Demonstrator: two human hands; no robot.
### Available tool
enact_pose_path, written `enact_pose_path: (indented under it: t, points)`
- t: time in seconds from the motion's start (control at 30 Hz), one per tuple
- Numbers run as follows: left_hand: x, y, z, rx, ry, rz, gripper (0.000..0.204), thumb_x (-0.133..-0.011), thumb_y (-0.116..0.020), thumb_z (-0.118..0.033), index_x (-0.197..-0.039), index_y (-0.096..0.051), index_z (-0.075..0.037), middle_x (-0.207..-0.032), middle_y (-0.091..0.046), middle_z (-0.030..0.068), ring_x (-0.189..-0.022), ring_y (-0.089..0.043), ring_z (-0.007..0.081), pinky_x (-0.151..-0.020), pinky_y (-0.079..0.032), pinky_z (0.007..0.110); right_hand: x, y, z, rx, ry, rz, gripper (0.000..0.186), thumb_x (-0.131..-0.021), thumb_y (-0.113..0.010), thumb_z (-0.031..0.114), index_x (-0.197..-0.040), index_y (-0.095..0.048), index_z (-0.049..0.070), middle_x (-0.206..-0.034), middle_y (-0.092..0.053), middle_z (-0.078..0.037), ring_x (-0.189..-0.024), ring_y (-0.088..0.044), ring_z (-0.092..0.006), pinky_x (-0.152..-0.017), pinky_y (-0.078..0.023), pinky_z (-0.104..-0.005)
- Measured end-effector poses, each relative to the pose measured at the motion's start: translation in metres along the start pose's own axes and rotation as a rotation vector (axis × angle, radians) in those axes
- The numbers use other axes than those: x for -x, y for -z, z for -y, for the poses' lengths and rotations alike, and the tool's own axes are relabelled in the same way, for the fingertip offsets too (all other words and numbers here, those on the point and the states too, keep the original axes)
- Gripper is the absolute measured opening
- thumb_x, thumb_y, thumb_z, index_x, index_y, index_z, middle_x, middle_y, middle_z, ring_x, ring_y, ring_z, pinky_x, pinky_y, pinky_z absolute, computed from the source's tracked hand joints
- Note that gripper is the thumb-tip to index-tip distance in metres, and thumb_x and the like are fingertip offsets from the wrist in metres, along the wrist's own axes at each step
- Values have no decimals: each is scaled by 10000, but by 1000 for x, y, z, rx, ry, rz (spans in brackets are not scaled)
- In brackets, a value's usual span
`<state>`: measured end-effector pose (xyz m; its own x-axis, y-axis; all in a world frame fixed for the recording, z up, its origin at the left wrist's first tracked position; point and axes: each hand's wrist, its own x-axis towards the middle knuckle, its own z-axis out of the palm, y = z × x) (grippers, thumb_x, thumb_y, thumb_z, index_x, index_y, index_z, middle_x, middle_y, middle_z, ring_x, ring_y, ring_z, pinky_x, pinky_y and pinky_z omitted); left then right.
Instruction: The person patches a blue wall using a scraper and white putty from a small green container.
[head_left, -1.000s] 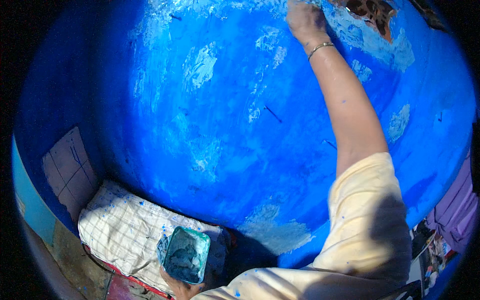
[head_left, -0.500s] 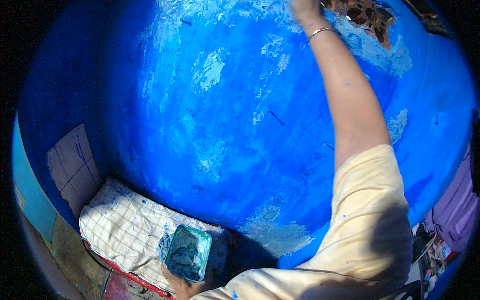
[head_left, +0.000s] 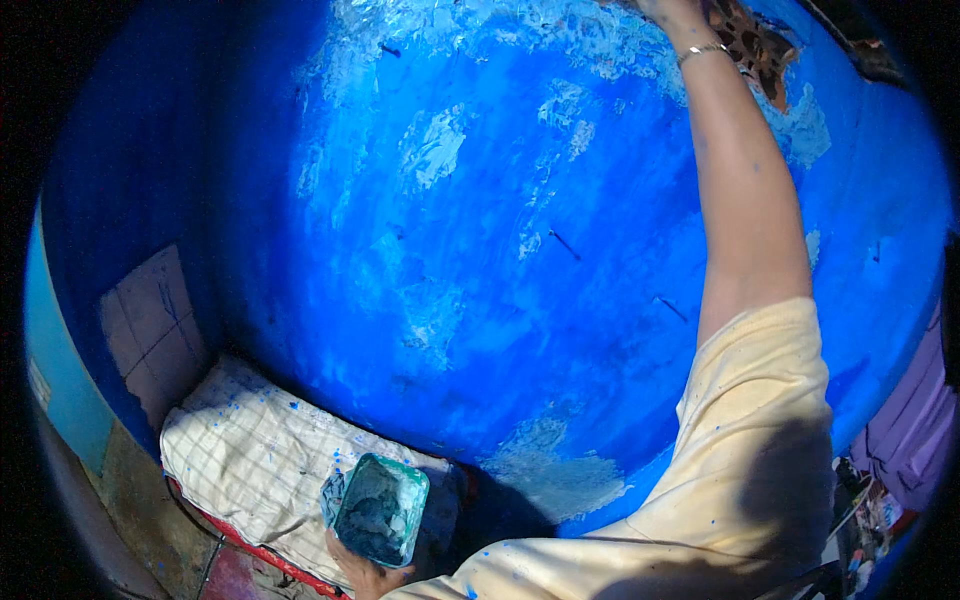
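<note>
My left hand [head_left: 365,565] grips a small green rectangular container [head_left: 420,500] with dark, pasty contents, held low in front of me. A crumpled blue-grey material lies against its left side. High up, my right hand [head_left: 672,12] reaches to the blue wall [head_left: 500,320], partly cut off by the frame's top edge, so its fingers and anything in them are unclear. Around it are rough pale-blue smeared patches [head_left: 440,140] and a broken brown patch [head_left: 760,60].
A paint-spattered checked cloth [head_left: 240,440] covers a ledge at lower left, beside a pinkish tiled patch [head_left: 145,330]. Nails [head_left: 562,243] stick out of the wall. Purple cloth [head_left: 910,420] and assorted clutter [head_left: 870,520] are at lower right.
My right arm has shifted rightward and farther up, its hand now partly leaving the top edge. My left hand and the container sit only slightly to the right of before.
</note>
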<state>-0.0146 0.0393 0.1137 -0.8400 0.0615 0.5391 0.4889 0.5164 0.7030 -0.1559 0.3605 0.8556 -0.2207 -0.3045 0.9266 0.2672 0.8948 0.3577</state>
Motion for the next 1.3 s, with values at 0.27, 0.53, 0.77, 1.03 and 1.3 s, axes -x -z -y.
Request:
enact_pose_path:
  t: [0.27, 0.53, 0.77, 1.03, 1.3]
  points:
    - [0, -2, 5, 5, 5, -25, 1204, -485, -694, -695, -1334, -193, -3, -1283, -354, 239, -1163, -391, 387, -981, -281, 477, -61, -19, -6, 582, 412, 395, 136, -588, -620, 166, -667, -688, 80, -709, -625, -185, -600, -606, -314, -540, -473, -391]
    - [-2, -4, 7, -4, 6, -36, 1203, -489, -690, -697, -1336, -193, -2, -1286, -350, 240, -1167, -385, 393, -981, -278, 484, -30, -37, 36, 291, 231, 243, 165, -630, -599, 151, -703, -684, 30, -771, -630, -213, -735, -635, -353, -659, -500, -411]
    - [-5, -2, 17, 0, 1, -44, 1203, -492, -686, -699, -1337, -193, -1, -1289, -347, 242, -1170, -380, 398, -981, -276, 490, -33, -14, 11, 176, 259, 93, 137, -599, -628, 187, -642, -678, 66, -696, -612, -205, -641, -610, -355, -597, -487, -417]
    - [-8, 0, 22, -10, 0, -52, 1202, -495, -682, -702, -1339, -193, 0, -1292, -344, 243, -1174, -374, 403, -981, -273, 497, 84, -54, 58, 469, 197, 270, 210, -780, -473, 71, -864, -664, 51, -880, -621, -254, -825, -634, -328, -732, -522, -378]
    - [9, 7, 16, -32, 21, -65, 1201, -499, -678, -705, -1341, -193, 1, -1295, -341, 245, -1178, -368, 409, -981, -270, 504, 93, -7, 67, 44, 245, 150, 222, -798, -455, 72, -880, -661, 61, -857, -625, -241, -822, -627, -355, -730, -514, -428]
